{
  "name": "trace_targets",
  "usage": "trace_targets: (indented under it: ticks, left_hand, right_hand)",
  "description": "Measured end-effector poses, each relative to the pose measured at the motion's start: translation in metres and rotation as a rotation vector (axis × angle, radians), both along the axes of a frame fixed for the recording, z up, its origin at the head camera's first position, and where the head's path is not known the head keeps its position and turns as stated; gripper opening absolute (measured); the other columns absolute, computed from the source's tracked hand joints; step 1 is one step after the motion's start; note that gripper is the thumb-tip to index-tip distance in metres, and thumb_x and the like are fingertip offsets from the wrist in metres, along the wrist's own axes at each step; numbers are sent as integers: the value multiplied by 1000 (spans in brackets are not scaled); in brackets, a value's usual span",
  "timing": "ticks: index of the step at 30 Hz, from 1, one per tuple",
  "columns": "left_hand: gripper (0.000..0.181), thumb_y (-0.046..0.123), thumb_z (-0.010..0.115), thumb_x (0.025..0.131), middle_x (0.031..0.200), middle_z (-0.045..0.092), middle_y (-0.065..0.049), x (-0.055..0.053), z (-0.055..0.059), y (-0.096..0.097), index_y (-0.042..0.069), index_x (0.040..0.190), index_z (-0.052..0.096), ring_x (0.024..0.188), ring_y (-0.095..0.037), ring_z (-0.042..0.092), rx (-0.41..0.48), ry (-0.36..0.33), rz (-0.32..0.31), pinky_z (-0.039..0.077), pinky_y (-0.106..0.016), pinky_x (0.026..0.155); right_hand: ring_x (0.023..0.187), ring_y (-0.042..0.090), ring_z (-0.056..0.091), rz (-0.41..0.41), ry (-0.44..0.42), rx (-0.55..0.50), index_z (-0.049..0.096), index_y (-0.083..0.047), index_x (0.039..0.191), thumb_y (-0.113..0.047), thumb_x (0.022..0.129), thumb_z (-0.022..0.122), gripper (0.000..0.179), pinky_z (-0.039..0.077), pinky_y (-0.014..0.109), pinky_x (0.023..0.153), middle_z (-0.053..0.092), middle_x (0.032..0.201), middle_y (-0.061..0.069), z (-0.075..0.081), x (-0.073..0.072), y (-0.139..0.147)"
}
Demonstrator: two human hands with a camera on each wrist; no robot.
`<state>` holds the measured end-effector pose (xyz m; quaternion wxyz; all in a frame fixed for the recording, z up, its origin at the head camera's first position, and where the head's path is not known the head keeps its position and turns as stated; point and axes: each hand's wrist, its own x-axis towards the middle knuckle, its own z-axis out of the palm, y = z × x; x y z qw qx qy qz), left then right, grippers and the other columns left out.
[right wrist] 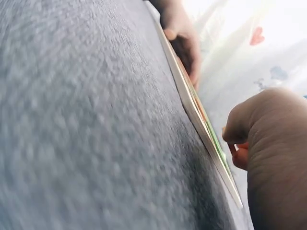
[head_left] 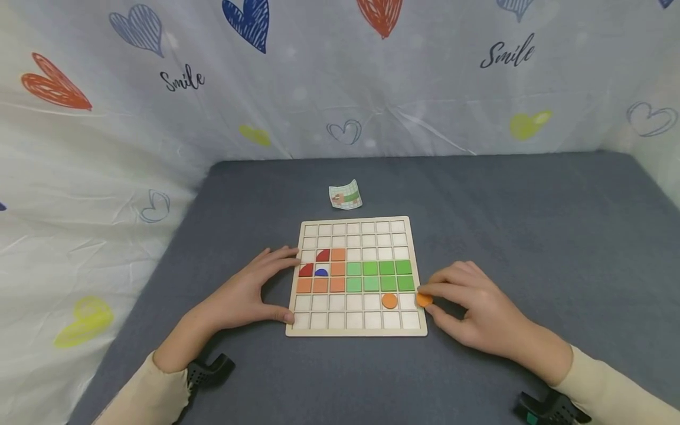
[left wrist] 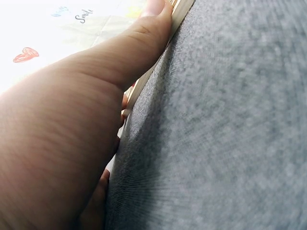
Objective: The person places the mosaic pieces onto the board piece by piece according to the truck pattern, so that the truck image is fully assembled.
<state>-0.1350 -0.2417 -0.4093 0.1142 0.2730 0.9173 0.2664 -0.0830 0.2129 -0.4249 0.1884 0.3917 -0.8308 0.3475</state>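
A wooden grid board (head_left: 356, 332) lies on the grey cloth, with red, salmon and green tiles filling part of its cells. One cell holds a tile with a blue half-round (head_left: 321, 271). An orange disc (head_left: 389, 301) sits in the row below the green tiles (head_left: 387, 283). My left hand (head_left: 241, 292) rests on the board's left edge, thumb at the lower corner and fingertips higher up, fingers spread. At the right edge, my right hand (head_left: 473, 301) pinches a second orange disc (head_left: 424, 300) between thumb and finger. In the right wrist view that hand is close over the board.
A small picture card (head_left: 346, 195), slightly curled, lies behind the board. The grey cloth (head_left: 531, 236) spreads around it. A white curtain (head_left: 297, 88) printed with hearts hangs at the back and left. Each wrist wears a black camera mount (head_left: 209, 372).
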Motion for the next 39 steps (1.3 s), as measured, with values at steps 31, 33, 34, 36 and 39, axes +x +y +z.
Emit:
trace_targets:
  ticks: [31,33,34,36,39]
  left_hand:
    - [108,73,91,75,177,33,3,0,-2,-1,29,165,51,167,-39,15,14,-13,6,19,-73,129]
    - [108,73,91,75,176,33,3,0,-1,-1,29,165,51,167,-38,15,18,-13,4,18,-72,130]
    - [107,72,91,75,176,33,3,0,-1,-1,28,165,51,167,-37,15,20,-12,2,18,-72,130]
    - [107,71,92,75,176,33,4,0,-1,-1,28,165,51,167,-37,16,25,-7,-3,18,-72,130]
    - [106,71,92,76,176,33,4,0,0,0,29,165,51,167,-36,16,30,-2,-12,18,-72,130]
  right_hand:
    - [96,14,63,187,32,75,85,-15,107,-14,91,83,16,54,32,86,73,103,-7,10,-30,-120]
    - [94,14,63,191,34,83,85,-15,106,-14,92,83,15,53,32,85,73,102,-7,10,-31,-127]
    - [94,15,63,191,38,86,86,-15,106,-14,92,83,15,53,32,85,73,102,-7,10,-31,-130]
    - [94,15,63,190,42,92,85,-15,105,-14,91,83,14,53,32,85,72,102,-6,9,-31,-135]
    - [93,15,63,190,27,100,85,-15,105,-13,92,83,13,52,32,83,73,102,-6,9,-31,-143]
